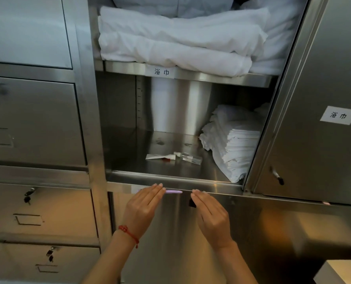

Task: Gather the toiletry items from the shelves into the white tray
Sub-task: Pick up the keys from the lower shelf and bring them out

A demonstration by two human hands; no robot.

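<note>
On the lower steel shelf [170, 171] lie a small white tube [160, 156] with a red bit beside it and a clear little bottle [190, 158]. Just below the shelf's front edge is my left hand [142, 208], a red string on its wrist. Its fingers are straight and a thin purple stick [173, 191] pokes out past the fingertips, apparently pinched from beneath by the hidden thumb. My right hand [210, 214] is level with it, flat and holding nothing, fingertips near the shelf edge. A white corner, maybe the tray [340, 272], shows at the bottom right.
Folded white towels [170, 44] fill the upper shelf. A stack of white cloths [234, 140] takes the lower shelf's right side. The cabinet door [318, 119] hangs open on the right. Locked steel drawers [37, 124] line the left.
</note>
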